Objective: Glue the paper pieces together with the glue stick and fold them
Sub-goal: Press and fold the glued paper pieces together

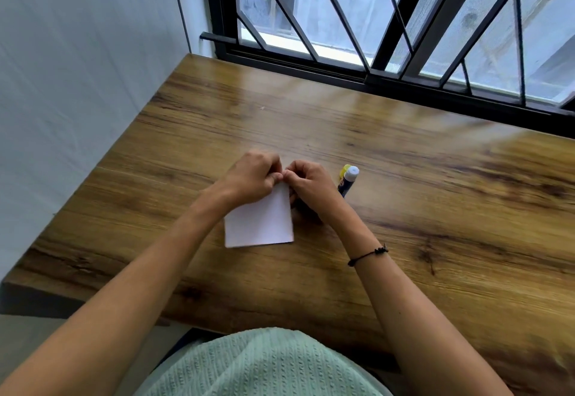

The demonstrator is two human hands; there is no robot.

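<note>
A white paper piece (259, 221) lies on the wooden table (404, 196), its near edge flat and its far edge under my hands. My left hand (253, 177) and my right hand (306, 181) meet at the paper's far right corner, fingers curled, both pinching the paper there. The fingertips touch each other. A glue stick (347, 179) with a white cap and a blue and yellow body stands just right of my right hand, apart from it. How many paper layers there are cannot be made out.
A white wall runs along the table's left edge. A window with black metal bars (389, 22) lines the far edge. The table's near edge sits above my lap in a green knitted top (261, 364).
</note>
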